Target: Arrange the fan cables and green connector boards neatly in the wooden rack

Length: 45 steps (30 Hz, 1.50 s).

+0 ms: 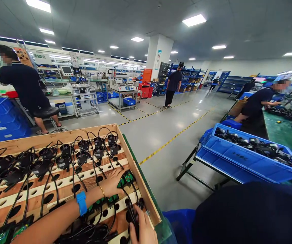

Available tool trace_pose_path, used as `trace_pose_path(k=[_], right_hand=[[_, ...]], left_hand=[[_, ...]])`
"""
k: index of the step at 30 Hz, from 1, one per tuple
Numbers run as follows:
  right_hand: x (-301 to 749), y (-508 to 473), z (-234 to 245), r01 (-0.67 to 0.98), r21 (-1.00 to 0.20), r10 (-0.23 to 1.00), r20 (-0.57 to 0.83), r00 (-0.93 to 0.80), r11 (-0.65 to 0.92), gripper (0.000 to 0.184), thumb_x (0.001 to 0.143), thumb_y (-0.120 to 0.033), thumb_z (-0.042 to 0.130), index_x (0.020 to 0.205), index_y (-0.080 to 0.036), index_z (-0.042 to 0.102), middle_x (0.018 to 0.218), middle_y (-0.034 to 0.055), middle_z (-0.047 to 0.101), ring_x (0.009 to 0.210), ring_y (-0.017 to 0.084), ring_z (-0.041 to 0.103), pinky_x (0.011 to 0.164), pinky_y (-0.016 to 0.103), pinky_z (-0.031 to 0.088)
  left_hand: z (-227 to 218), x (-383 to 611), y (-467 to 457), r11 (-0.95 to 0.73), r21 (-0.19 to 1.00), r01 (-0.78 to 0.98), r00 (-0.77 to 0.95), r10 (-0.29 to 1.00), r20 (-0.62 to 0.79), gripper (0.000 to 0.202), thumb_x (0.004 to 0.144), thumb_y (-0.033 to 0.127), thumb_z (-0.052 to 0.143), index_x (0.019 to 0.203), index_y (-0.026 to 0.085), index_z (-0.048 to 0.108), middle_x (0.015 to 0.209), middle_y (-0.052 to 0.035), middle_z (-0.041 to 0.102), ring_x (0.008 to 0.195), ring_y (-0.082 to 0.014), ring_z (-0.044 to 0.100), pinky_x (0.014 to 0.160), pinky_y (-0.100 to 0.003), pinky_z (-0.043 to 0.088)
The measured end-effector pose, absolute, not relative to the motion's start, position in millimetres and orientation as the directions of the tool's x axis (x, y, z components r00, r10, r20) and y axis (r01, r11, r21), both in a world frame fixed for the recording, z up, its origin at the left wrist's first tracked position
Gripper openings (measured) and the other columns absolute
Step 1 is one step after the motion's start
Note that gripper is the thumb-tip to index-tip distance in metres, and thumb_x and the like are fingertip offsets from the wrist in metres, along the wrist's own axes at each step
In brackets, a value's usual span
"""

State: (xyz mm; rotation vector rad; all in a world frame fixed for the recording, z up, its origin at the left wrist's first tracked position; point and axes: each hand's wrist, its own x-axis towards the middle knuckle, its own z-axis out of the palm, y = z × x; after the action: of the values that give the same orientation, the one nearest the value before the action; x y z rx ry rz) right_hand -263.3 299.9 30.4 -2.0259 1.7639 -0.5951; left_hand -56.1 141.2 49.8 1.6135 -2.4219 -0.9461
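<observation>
Head view, wooden crate [146, 198] situation

So the right hand [146, 230] has its fingers wrapped round a black cable bundle [132, 212] by the crate's near right corner, probably to keep the loose loops together. Left hand [110, 184] is at the end circuit board [129, 177], thumb and index around its edge; can't tell if that's a pinch or just touching. Black round units [83, 145] sit on holed slats [39, 190], my guess is so they don't roll, cords [74, 169] draped to the near side

Counting up: one crate on the green counter [164, 230], one blue wristband [81, 203], about fourteen round units in two rows (left edge cuts it off). Boards overlap too much to count. I make out five other people [175, 83], plus one blue tote [239, 156] of black parts stacked on another
</observation>
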Motion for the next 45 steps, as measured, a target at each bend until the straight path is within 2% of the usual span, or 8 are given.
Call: trace_pose_path(k=[6,15,19,25,31,37,41,45], right_hand=[[-261.4,273.9,72.8,-0.916,-0.362,-0.932,-0.240,0.270,-0.171,0.035,0.101,-0.020,0.040,0.125,-0.025,0.064,0.116,0.0104,0.066,0.091,0.026,0.071,0.078,0.042,0.061],[-307.2,261.4,71.2,-0.447,-0.164,-0.456,0.020,0.890,-0.879,0.028,0.101,-0.023,0.052,0.125,-0.023,0.066,0.158,0.0015,0.037,0.148,0.030,0.032,0.121,0.055,0.035],[-299.6,242.1,59.4,-0.287,-0.135,-0.293,0.023,0.956,-0.948,0.029,0.103,-0.030,0.046,0.105,-0.017,0.073,0.143,0.0058,0.056,0.144,0.031,0.039,0.118,0.054,0.038],[-261.9,238.8,60.7,-0.582,-0.484,-0.686,0.052,0.726,-0.653,0.041,0.090,-0.037,0.069,0.128,-0.026,0.061,0.130,0.0039,0.063,0.132,0.028,0.049,0.115,0.044,0.042],[-226.2,267.5,25.0,-0.627,-0.284,-0.688,0.286,0.667,-0.725,0.090,0.080,-0.072,0.065,0.151,-0.021,0.042,0.135,0.0160,0.059,0.127,0.047,0.049,0.104,0.076,0.038],[-249.7,257.5,24.5,-0.519,-0.323,-0.610,0.474,0.636,-0.792,0.039,0.081,-0.037,0.079,0.117,-0.030,0.063,0.110,-0.0003,0.068,0.109,0.028,0.060,0.096,0.052,0.052],[-253.9,262.9,36.1,-0.539,-0.505,-0.736,0.407,0.540,-0.674,0.051,0.068,-0.016,0.086,0.113,-0.027,0.063,0.118,0.0021,0.064,0.112,0.025,0.060,0.094,0.041,0.056],[-275.3,259.1,83.4,-0.564,-0.487,-0.744,0.413,0.525,-0.667,0.046,0.086,-0.011,0.064,0.128,-0.025,0.056,0.126,0.0085,0.059,0.113,0.023,0.059,0.092,0.039,0.057]], left_hand=[[41.5,-53.5,145.2,0.398,0.531,-0.748,-0.583,-0.777,-0.239,0.068,0.095,0.041,0.051,0.158,0.034,0.027,0.169,-0.0067,0.007,0.154,-0.0389,0.002,0.123,-0.066,0.009],[38.3,-57.3,148.5,0.426,0.476,-0.770,-0.561,-0.807,-0.184,0.053,0.103,0.048,0.029,0.154,0.037,0.034,0.165,-0.0068,0.022,0.149,-0.0376,0.022,0.119,-0.069,0.021],[30.1,-56.0,147.2,0.438,0.474,-0.764,-0.572,-0.800,-0.183,0.055,0.102,0.051,0.028,0.155,0.037,0.030,0.165,-0.0065,0.020,0.148,-0.0399,0.020,0.118,-0.071,0.021],[38.7,-56.3,140.6,0.396,0.576,-0.715,-0.595,-0.777,-0.205,0.054,0.100,0.053,0.037,0.149,0.033,0.042,0.161,-0.0087,0.029,0.148,-0.0362,0.025,0.119,-0.065,0.023],[60.2,-47.8,130.6,0.334,0.709,-0.621,-0.668,-0.698,-0.257,0.054,0.099,0.050,0.037,0.148,0.030,0.045,0.164,-0.0065,0.027,0.154,-0.0319,0.014,0.124,-0.060,0.015],[122.5,-40.3,210.3,0.290,0.587,-0.756,-0.472,-0.863,-0.180,0.077,0.083,0.032,0.064,0.154,0.023,0.034,0.163,-0.0125,0.025,0.151,-0.0310,0.024,0.125,-0.051,0.026],[142.6,-42.6,263.8,0.316,0.511,-0.800,-0.455,-0.874,-0.172,0.070,0.083,0.028,0.065,0.149,0.030,0.041,0.155,-0.0062,0.042,0.146,-0.0291,0.035,0.125,-0.056,0.027],[125.9,-64.3,233.1,0.224,0.436,-0.872,-0.278,-0.959,-0.063,0.052,0.093,0.030,0.056,0.144,0.022,0.048,0.148,-0.0096,0.049,0.137,-0.0269,0.043,0.120,-0.051,0.035]])
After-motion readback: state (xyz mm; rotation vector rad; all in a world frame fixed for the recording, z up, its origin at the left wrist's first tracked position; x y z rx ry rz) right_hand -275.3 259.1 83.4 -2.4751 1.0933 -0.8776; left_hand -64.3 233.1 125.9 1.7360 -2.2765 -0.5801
